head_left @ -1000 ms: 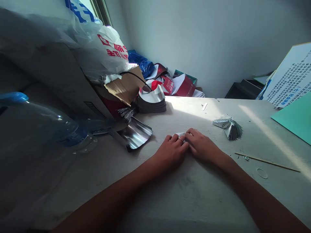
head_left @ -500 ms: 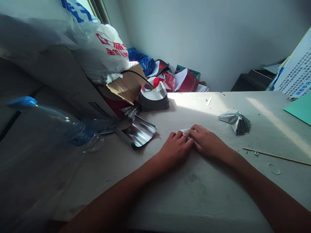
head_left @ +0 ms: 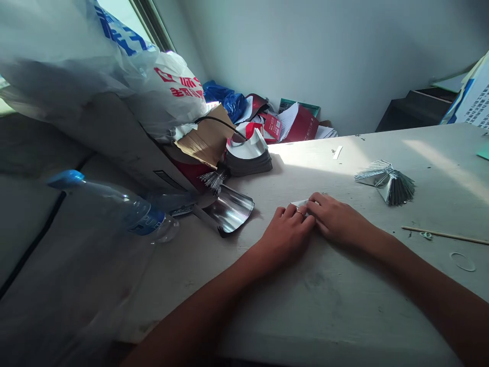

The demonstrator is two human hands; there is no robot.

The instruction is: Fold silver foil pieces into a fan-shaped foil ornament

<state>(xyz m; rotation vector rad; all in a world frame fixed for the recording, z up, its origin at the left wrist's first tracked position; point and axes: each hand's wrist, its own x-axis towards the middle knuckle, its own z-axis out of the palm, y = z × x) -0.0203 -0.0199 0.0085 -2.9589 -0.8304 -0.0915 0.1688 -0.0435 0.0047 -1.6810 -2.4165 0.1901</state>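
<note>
Side by side on the white table (head_left: 328, 300), my left hand (head_left: 288, 232) and my right hand (head_left: 336, 216) press on a small white paper piece (head_left: 299, 203). Most of the paper is hidden under the curled fingers of both hands, which touch each other. A ring is on a left finger. Right of them lies a fanned bundle of folded silvery sheets (head_left: 395, 186). Left of them are a curved silvery sheet stack (head_left: 233, 208) and a taller stack of curved sheets (head_left: 250, 155).
A clear bottle (head_left: 141, 216) with a blue cap leans at the left, near white plastic bags (head_left: 175, 97) and an open cardboard box (head_left: 210, 137). A thin stick (head_left: 451, 235) and a rubber band (head_left: 462, 262) lie at the right.
The view has shifted and tilted, so the scene sits further right in the picture. Both hands remain together on the paper, with little visible change in their fingers.
</note>
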